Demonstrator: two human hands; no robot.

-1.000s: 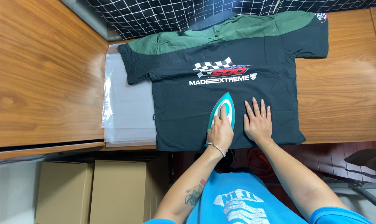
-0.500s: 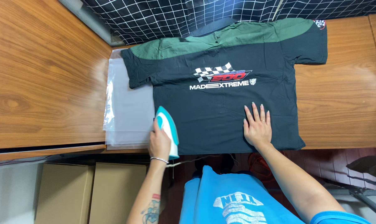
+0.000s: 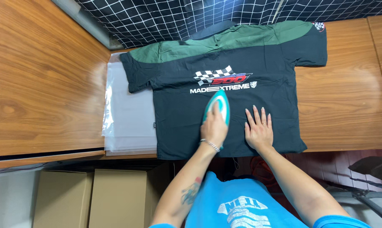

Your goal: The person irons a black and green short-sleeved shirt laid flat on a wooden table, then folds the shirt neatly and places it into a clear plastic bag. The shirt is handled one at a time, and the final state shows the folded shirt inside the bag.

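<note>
A black shirt [image 3: 191, 122] with a green yoke and a printed chest graphic lies flat, back side up, on a wooden table [image 3: 347, 109]. My left hand [image 3: 214, 128] grips a teal and white iron [image 3: 219, 105] that rests on the shirt's middle, just below the graphic. My right hand [image 3: 258, 130] lies flat on the cloth beside the iron, fingers spread, holding the fabric down near the lower hem.
A stack of clear plastic sheets [image 3: 127, 114] lies under the shirt's left edge. A checked dark cloth [image 3: 178, 21] hangs at the table's far side. Cardboard boxes [image 3: 94, 196] stand below the table at left. A wooden surface [image 3: 39, 84] sits further left.
The iron went from the shirt's middle to its lower left edge, then came back right and up to the middle. My right hand stayed flat on the cloth.
</note>
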